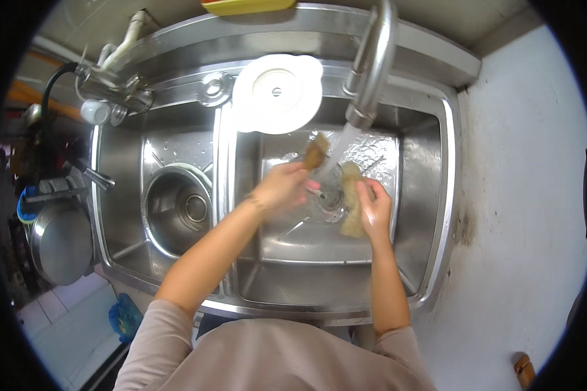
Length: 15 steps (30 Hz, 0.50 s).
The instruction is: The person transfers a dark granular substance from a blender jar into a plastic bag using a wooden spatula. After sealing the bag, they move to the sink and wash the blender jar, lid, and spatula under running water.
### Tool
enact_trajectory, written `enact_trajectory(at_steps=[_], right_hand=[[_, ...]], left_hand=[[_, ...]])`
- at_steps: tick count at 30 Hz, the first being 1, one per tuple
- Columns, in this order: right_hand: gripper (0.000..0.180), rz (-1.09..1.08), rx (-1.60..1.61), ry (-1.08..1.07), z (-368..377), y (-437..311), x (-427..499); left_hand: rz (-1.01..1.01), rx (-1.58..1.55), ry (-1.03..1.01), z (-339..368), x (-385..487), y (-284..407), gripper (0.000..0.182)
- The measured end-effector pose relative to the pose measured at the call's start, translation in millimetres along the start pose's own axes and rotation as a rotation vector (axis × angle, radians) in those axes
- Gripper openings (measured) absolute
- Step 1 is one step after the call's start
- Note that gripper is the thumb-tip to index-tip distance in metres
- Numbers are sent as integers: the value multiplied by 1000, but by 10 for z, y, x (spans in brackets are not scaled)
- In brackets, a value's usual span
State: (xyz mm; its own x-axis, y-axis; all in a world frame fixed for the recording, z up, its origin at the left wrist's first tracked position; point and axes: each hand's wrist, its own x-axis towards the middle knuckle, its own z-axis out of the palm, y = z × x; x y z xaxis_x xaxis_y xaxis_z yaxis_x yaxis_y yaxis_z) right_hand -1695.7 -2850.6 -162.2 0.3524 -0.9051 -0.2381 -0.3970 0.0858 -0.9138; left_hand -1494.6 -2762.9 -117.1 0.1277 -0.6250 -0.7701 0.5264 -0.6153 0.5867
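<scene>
Water runs from the metal faucet (pixel 367 93) into the right basin of a stainless steel double sink (pixel 293 281). My left hand (pixel 283 188), blurred, holds a brown wooden utensil (pixel 316 152) at the left of the stream; its exact kind is unclear. At the right of the stream, my right hand (pixel 374 207) grips a long, pale yellowish scrubber (pixel 353 205), perhaps a loofah. Between my hands, water splashes over the basin floor around the drain. Something small and pale with a dark tip shows beneath my left fingers.
A white plastic lid or board (pixel 298 115) lies over the sink's back rim. The left basin holds a round metal pot (pixel 159 234). A second faucet (pixel 110 90) with a black hose and a white cup (pixel 95 112) are at the back left. A wall (pixel 523 195) stands right.
</scene>
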Motion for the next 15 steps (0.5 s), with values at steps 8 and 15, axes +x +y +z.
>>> enact_trajectory(at_steps=[8, 15], right_hand=[[23, 105, 5, 133, -383, 121, -252], [23, 114, 152, 176, -439, 188, -283]], left_hand=[[970, 1353, 243, -107, -384, 417, 27], [910, 1255, 595, -872, 26, 905, 38]])
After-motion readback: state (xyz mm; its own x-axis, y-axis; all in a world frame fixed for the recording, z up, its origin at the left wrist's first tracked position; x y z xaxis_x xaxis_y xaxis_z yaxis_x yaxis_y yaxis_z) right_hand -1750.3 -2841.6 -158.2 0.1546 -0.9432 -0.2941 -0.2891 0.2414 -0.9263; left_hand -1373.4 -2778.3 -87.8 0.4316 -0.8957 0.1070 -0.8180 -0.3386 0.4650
